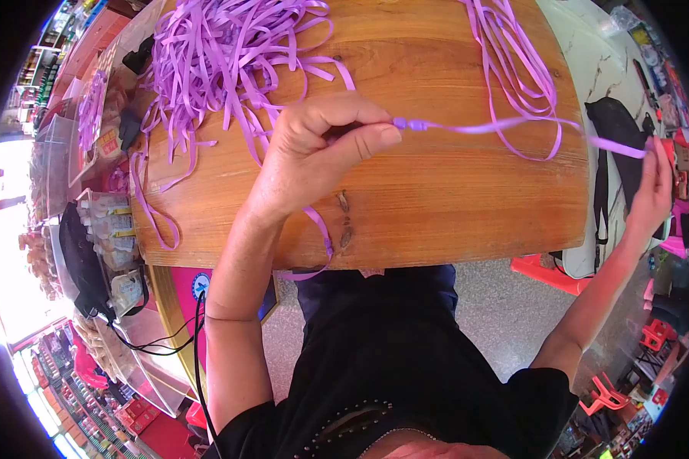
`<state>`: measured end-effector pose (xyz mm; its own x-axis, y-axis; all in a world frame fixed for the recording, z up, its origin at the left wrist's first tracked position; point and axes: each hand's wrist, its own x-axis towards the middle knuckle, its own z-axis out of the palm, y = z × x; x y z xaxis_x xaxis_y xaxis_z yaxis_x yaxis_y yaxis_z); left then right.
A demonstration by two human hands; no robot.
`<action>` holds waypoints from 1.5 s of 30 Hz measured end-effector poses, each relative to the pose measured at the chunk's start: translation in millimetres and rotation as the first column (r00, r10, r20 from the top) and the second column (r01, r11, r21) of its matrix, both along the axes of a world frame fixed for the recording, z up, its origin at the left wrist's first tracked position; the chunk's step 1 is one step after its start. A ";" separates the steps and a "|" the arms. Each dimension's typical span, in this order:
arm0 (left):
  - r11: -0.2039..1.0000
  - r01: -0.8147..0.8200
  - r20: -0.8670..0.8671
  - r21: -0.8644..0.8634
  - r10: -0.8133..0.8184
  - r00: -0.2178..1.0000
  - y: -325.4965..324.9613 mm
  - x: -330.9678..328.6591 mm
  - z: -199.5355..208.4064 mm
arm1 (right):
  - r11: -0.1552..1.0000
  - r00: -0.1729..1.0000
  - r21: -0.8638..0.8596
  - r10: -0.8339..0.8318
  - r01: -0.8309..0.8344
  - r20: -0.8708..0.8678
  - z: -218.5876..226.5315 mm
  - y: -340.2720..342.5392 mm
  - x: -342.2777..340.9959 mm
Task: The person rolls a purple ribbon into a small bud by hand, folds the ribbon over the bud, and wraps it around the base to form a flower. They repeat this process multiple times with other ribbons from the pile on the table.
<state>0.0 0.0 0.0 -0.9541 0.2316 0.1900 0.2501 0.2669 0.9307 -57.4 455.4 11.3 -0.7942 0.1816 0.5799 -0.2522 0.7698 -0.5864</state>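
Tabletop (452, 203), center: wood, varnished sheen, grain and knots visible. Purple ribbons (222, 61), 11 o'clock: smooth cloth, light sheen. White marble-look surface (582, 57), 2 o'clock: smooth, glossy. Shirt (390, 344), 6 o'clock: matt black cloth. Floor (501, 325), 4 o'clock: speckled, stone-like. Stool (608, 398), outer 4 o'clock: red plastic

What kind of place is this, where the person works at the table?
Probably a small shop: stocked shelves stand at the left edge, and clear-packed goods sit beside the wooden table.

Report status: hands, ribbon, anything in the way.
Left hand pinching ribbon by thick part. Right hand gripping ribbon, far right. Ribbon spans between; looped ribbons beneath.
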 end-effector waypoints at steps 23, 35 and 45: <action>0.996 -0.058 -0.261 -0.061 0.040 0.964 11.5 32.0 17.5 | 0.600 0.594 0.270 0.796 -0.753 -0.115 11.7 -219.3 53.2; 0.923 -0.384 -0.288 -0.018 0.363 0.886 -83.2 69.5 39.4 | 0.838 0.913 -0.382 0.407 -0.389 -0.036 -17.6 -51.1 47.0; 0.898 -0.432 -0.300 -0.084 0.391 0.870 -112.7 111.6 33.2 | 0.252 0.861 -0.865 0.400 -0.434 -0.315 -2.5 72.5 19.3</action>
<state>111.6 -112.7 33.2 -0.8856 -0.1266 0.4470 0.3221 0.5260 0.7871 -38.1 528.0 8.8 -0.9169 0.2389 0.3197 -0.3946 -0.4237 -0.8153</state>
